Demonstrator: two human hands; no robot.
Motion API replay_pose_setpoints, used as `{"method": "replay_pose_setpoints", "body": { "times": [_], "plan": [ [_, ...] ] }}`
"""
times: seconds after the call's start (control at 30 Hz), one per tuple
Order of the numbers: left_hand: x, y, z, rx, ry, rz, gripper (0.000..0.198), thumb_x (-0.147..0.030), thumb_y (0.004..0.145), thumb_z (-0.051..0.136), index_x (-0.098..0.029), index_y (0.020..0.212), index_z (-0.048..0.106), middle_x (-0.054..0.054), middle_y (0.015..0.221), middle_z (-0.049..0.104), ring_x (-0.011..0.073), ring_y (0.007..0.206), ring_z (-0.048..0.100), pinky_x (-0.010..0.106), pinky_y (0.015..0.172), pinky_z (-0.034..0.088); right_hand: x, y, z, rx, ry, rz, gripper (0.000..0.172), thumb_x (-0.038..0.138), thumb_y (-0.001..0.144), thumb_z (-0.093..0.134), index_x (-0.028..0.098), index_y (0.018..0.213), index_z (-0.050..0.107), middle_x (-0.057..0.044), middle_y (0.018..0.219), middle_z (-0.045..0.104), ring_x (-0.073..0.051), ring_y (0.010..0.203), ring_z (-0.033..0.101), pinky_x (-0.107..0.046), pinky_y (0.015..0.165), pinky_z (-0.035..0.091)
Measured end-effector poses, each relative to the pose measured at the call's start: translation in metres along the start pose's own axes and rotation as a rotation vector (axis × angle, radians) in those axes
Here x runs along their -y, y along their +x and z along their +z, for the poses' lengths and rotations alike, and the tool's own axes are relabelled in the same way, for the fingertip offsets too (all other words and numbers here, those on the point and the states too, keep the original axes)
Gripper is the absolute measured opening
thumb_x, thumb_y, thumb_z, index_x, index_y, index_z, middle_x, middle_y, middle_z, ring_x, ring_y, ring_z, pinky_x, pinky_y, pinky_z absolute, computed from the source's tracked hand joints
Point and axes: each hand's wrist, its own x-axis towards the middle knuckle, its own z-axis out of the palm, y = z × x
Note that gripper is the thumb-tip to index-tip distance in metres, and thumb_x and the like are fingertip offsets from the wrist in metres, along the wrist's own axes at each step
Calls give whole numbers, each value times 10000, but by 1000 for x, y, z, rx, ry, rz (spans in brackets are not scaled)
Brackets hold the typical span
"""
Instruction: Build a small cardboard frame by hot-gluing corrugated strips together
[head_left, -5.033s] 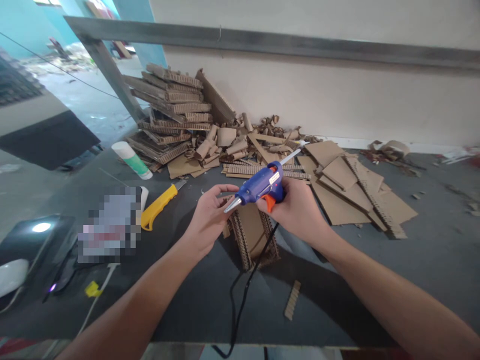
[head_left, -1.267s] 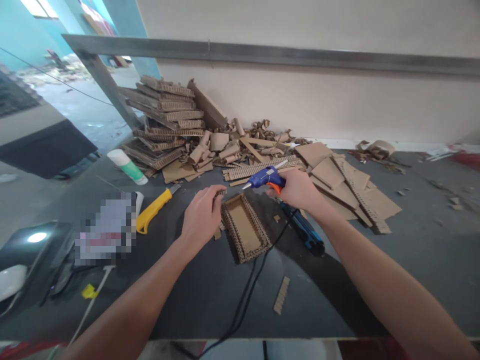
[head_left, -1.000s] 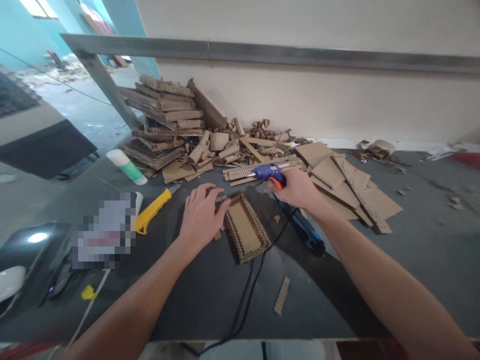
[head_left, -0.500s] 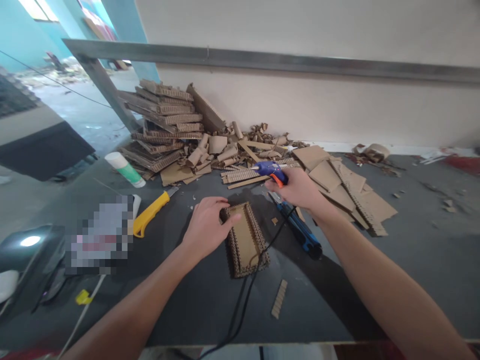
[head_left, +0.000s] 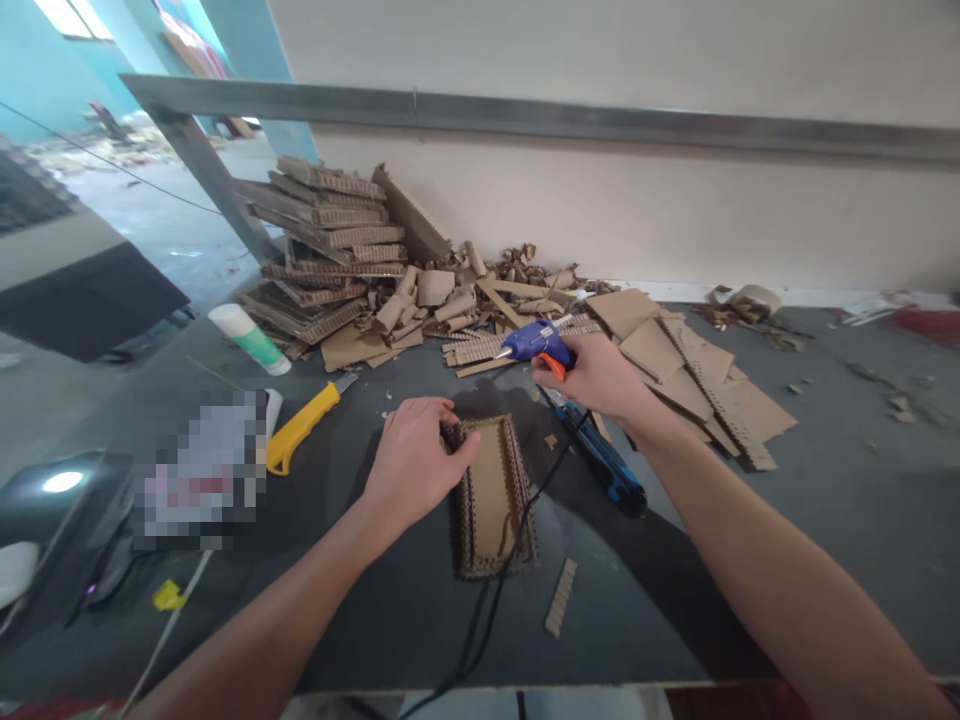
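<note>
A small rectangular cardboard tray [head_left: 495,500] with corrugated walls lies on the dark tabletop in front of me. My left hand [head_left: 424,450] grips its far left corner, the thumb over the near side of the wall and the fingers behind it. In my right hand [head_left: 600,372] is a blue glue gun [head_left: 534,342] with an orange trigger, its nozzle pointing left beyond the tray's far end. The gun's black cord [head_left: 551,475] hangs down across the tray's right wall. A short corrugated strip [head_left: 560,598] lies near the table's front edge.
A blue-black utility knife [head_left: 600,450] lies right of the tray, a yellow cutter [head_left: 304,428] to the left. Behind are stacked cardboard pieces [head_left: 352,215], loose scraps [head_left: 450,300] and flat sheets [head_left: 660,355]. A white-green tube [head_left: 251,338] and a blurred-out object [head_left: 202,465] sit left.
The tray has turned slightly and its near end has shifted toward me, under my left hand. The glue gun has tipped a little and moved slightly down in my right hand.
</note>
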Motion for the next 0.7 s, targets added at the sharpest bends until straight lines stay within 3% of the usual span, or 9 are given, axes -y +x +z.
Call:
{"method": "replay_pose_setpoints", "body": {
  "times": [0.13, 0.27, 0.33, 0.47, 0.53, 0.7],
  "plan": [
    [-2, 0, -2, -14, -86, -49, 115, -276, 813, 659, -218, 754, 578, 103, 1026, 750, 314, 989, 686, 473, 864, 519, 1, -1, 0, 3, -19, -38, 136, 303, 726, 674, 187, 796, 664, -23, 709, 666, -174, 625, 580, -281, 598, 425],
    [-7, 1, -10, -26, -35, -109, 282, -467, 839, 651, -208, 933, 590, 113, 944, 735, 317, 902, 691, 394, 683, 518, -1, -1, 1, -3, -6, -59, 162, 290, 752, 640, 177, 867, 653, -40, 809, 689, -183, 689, 599, -285, 629, 430],
    [-9, 1, -15, -35, 77, -118, 327, -536, 853, 611, -212, 889, 591, 111, 865, 717, 313, 803, 687, 368, 610, 485, -2, -1, 1, -13, -22, -66, 170, 291, 761, 641, 171, 881, 650, -53, 837, 693, -192, 718, 607, -297, 660, 437],
    [-9, -1, -22, 141, 226, -127, 514, -645, 883, 500, -231, 580, 537, 60, 504, 570, 261, 487, 593, 327, 502, 394, -3, 0, -2, -12, -92, -71, 154, 303, 759, 669, 179, 844, 635, -57, 819, 683, -201, 723, 602, -302, 658, 424],
    [-9, -2, -23, 241, 236, -108, 562, -689, 850, 516, -231, 525, 518, 52, 456, 525, 244, 426, 556, 313, 471, 364, 0, 0, -3, -9, -126, -76, 129, 292, 747, 677, 192, 791, 608, -44, 776, 664, -191, 689, 580, -289, 617, 396],
    [-13, -3, -23, 347, 214, -103, 317, -439, 847, 569, -244, 609, 491, 42, 523, 564, 257, 498, 597, 292, 456, 293, 6, -6, -6, -21, -152, -92, 126, 302, 762, 621, 214, 736, 535, -24, 698, 601, -166, 619, 504, -280, 558, 320]
  ]
}}
